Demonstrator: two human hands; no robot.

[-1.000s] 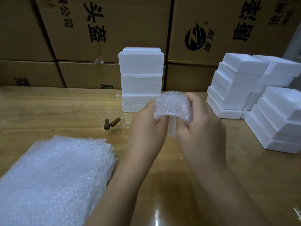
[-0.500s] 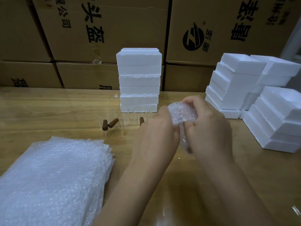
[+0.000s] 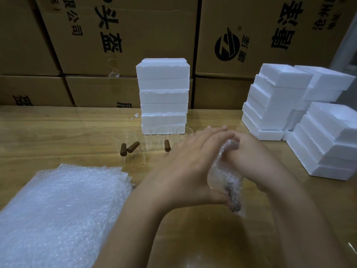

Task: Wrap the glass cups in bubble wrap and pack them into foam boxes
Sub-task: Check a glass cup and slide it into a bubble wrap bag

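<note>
Left hand (image 3: pixel 193 161): lying flat with fingers straight and together, pressing on the bundle (image 3: pixel 225 171) in front of the stack (image 3: pixel 163 97) and a little to its right. The thumb is touching the bundle's near end.
Right hand (image 3: pixel 257 157): bearing against the bundle's other side, its visible fingers curling round the far end and clamping it (the rest are hiding under the left fingers).
Bundle: a cup rolled in bubble wrap, lying slantwise between the two hands. A brown handle (image 3: pixel 233 202) is showing through the wrap at the end farthest from the stack. Whether the bundle is touching the table (image 3: pixel 58 132) cannot be told.
Cups (image 3: pixel 144 144): clear glass ones standing in a row just in front of the stack's foot, too faint to count.
Handles (image 3: pixel 133 147): three brown ones showing among the cups, one of them tilting.
Sheets (image 3: pixel 58 209): a pile of bubble wrap lying well in front of the stack, to its left.
Stack: white foam boxes standing one on another at the table's far side.
Foam boxes (image 3: pixel 280 101): more sitting in stepped piles to the right of the stack, well apart from it.
Cartons (image 3: pixel 116 35): brown, printed in black, standing as a wall behind the stack.
</note>
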